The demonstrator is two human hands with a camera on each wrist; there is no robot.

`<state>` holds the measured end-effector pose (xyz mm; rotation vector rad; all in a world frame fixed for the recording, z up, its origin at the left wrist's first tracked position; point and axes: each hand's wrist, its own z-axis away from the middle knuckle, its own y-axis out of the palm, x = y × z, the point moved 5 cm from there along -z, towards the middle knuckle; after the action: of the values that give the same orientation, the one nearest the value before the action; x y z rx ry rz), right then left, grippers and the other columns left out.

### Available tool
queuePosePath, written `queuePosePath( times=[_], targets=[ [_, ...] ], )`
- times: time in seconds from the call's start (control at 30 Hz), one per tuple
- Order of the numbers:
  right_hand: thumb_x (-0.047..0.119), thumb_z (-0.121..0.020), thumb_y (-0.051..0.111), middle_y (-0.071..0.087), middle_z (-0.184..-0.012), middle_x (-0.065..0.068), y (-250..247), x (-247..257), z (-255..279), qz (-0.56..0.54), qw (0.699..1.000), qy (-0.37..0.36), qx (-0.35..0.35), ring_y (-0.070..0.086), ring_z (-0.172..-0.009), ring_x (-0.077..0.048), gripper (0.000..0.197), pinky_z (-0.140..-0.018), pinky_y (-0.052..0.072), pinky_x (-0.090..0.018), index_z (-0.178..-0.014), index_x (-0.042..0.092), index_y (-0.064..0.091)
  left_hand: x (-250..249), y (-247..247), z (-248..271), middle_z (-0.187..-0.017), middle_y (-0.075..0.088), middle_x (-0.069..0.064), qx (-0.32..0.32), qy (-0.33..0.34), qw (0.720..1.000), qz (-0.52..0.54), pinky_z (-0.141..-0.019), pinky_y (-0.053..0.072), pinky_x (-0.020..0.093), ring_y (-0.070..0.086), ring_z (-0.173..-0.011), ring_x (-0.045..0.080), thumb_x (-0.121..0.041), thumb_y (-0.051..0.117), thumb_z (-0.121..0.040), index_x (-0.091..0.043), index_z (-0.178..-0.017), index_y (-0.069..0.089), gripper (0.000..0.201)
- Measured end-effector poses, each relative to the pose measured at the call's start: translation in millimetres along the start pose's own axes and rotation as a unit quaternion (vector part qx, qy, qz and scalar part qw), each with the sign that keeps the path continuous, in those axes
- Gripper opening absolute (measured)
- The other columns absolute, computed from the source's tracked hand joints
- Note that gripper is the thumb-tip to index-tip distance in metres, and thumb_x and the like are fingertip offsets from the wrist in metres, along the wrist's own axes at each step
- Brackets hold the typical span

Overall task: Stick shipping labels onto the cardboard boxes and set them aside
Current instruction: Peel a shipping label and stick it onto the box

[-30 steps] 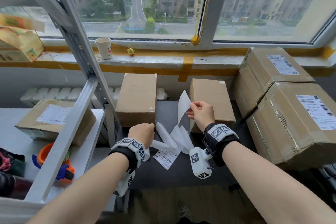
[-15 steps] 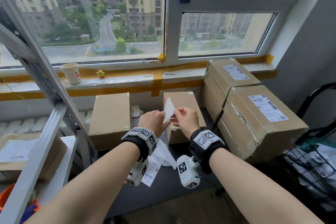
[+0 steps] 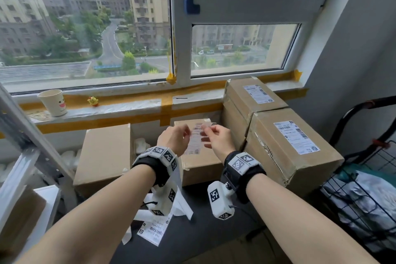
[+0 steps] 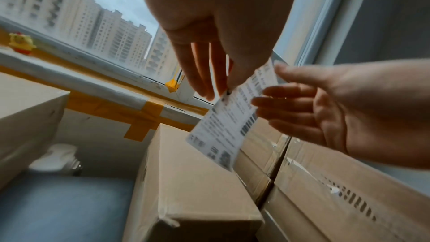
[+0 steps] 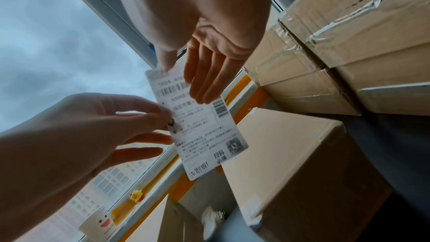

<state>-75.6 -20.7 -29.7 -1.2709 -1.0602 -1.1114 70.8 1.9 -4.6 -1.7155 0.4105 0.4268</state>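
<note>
- Step in hand: a peeled shipping label (image 3: 196, 138) is held in the air between both hands, above the small unlabelled box (image 3: 199, 165) at the middle of the bench (image 3: 214, 242); judged as the carry-over just ahead of sticking.
- Left hand (image 3: 174, 141): the label's left edge is pinched between thumb and forefinger; the other fingers (image 4: 200, 78) are loosely spread.
- Right hand (image 3: 216, 141): the label's top corner is pinched by thumb and forefinger; the remaining fingers (image 5: 204, 80) are extended across the printed face.
- Label: printed side is turned toward the wrist cameras, with barcodes and a square code showing; it hangs tilted, clear of the box top.
- Next move, as judged: the label is to be lowered flat onto the box top, squared to the edges and smoothed down without creases.
- Other boxes: a plain box (image 3: 105, 156) at 9 o'clock of the target; two labelled boxes (image 3: 295, 141) stacked at 3 o'clock.
- Strips of backing paper (image 3: 177, 201) and a spare label (image 3: 153, 231) lie on the bench at 6 o'clock.
- Hard to make out: the label's sticky side is not shown; the small print is blurred; the box top is partly hidden behind the hands.
</note>
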Motion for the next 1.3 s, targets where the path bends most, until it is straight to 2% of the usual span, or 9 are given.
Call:
queuePosePath(
  times=[0.07,0.17,0.23,0.4,0.67,0.87,1.0,1.13,1.3],
  targets=[
    [0.028,-0.088,0.064,0.07,-0.093,-0.006,-13.3,-1.4,-9.6,0.048,0.998,-0.018,-0.038,0.067,-0.084,-0.02,0.014,-0.073,0.059,-0.038,-0.087,0.014,0.063,0.7,0.3,-8.7,-0.096,0.071,0.003,0.0,0.001,0.998,0.058,-0.079,0.053,0.03,0.066,-0.086,0.019,-0.015,0.056,-0.089,-0.013,-0.095,0.067,0.013],
    [0.033,-0.085,0.068,0.063,-0.085,0.002,-27.2,-7.9,-23.7,0.105,0.992,-0.02,-0.064,0.059,-0.079,-0.014,0.023,-0.073,0.052,-0.033,-0.093,0.011,0.063,3.5,2.9,-17.8,-0.089,0.07,0.002,-0.003,-0.016,0.991,0.134,-0.073,0.056,0.032,0.064,-0.08,0.017,-0.011,0.06,-0.087,-0.012,-0.09,0.067,0.007],
    [0.034,-0.084,0.068,0.062,-0.086,0.002,-27.7,-14.1,-31.9,0.112,0.993,-0.004,-0.04,0.057,-0.08,-0.013,0.025,-0.074,0.045,-0.027,-0.094,0.011,0.062,4.7,6.4,-21.3,-0.087,0.069,0.005,0.003,-0.031,0.984,0.176,-0.072,0.056,0.031,0.064,-0.078,0.018,-0.01,0.062,-0.087,-0.009,-0.09,0.066,0.005],
    [0.023,-0.085,0.068,0.066,-0.091,-0.008,-14.9,-32.8,-49.5,0.11,0.993,0.029,0.031,0.063,-0.087,-0.024,0.015,-0.085,0.053,-0.039,-0.088,0.01,0.062,14.2,19.8,-32.4,-0.084,0.067,0.005,0.018,-0.086,0.972,0.218,-0.069,0.054,0.029,0.061,-0.073,0.013,-0.009,0.066,-0.084,-0.011,-0.086,0.062,0.005],
    [0.013,-0.084,0.069,0.069,-0.092,-0.011,-7.5,-58.2,-77.7,0.103,0.99,0.076,0.06,0.063,-0.075,-0.018,0.011,-0.061,0.047,-0.019,-0.09,0.004,0.067,40.0,54.9,-49.3,-0.086,0.063,-0.001,0.058,-0.228,0.947,0.221,-0.085,0.054,0.033,0.062,-0.086,0.017,-0.007,0.075,-0.075,-0.016,-0.091,0.064,0.021],
    [0.013,-0.074,0.078,0.07,-0.094,-0.014,-4.5,-75.4,-100.7,0.178,0.975,0.101,0.085,0.069,-0.085,-0.027,0.023,-0.085,0.056,-0.04,-0.07,0.018,0.056,55.1,80.5,-54.6,-0.078,0.065,-0.001,0.07,-0.326,0.912,0.239,-0.089,0.054,0.036,0.067,-0.088,0.02,-0.005,0.08,-0.067,-0.014,-0.102,0.06,0.042],
    [0.017,-0.071,0.079,0.07,-0.094,-0.009,-3.4,-84.8,-108.9,0.216,0.967,0.108,0.084,0.068,-0.088,-0.025,0.027,-0.087,0.054,-0.04,-0.07,0.023,0.053,60.7,89.7,-57.0,-0.082,0.069,0.005,0.046,-0.348,0.909,0.226,-0.081,0.057,0.036,0.068,-0.082,0.021,-0.004,0.081,-0.062,-0.016,-0.078,0.051,0.037],
    [0.022,-0.074,0.077,0.069,-0.094,-0.005,-5.1,-90.0,-111.6,0.249,0.96,0.106,0.077,0.065,-0.09,-0.021,0.022,-0.082,0.053,-0.032,-0.078,0.019,0.056,58.6,95.8,-60.2,-0.068,0.064,0.0,0.043,-0.337,0.916,0.212,-0.073,0.057,0.03,0.064,-0.07,0.019,0.0,0.077,-0.067,-0.015,-0.064,0.055,0.027],
    [0.021,-0.075,0.076,0.069,-0.096,-0.005,-6.9,-96.3,-109.3,0.27,0.955,0.1,0.069,0.063,-0.092,-0.021,0.021,-0.075,0.047,-0.026,-0.082,0.017,0.057,58.2,107.7,-61.8,-0.079,0.067,0.001,0.063,-0.323,0.921,0.206,-0.074,0.048,0.023,0.061,-0.076,0.013,-0.003,0.075,-0.074,-0.009,-0.079,0.072,0.009]
  ],
)
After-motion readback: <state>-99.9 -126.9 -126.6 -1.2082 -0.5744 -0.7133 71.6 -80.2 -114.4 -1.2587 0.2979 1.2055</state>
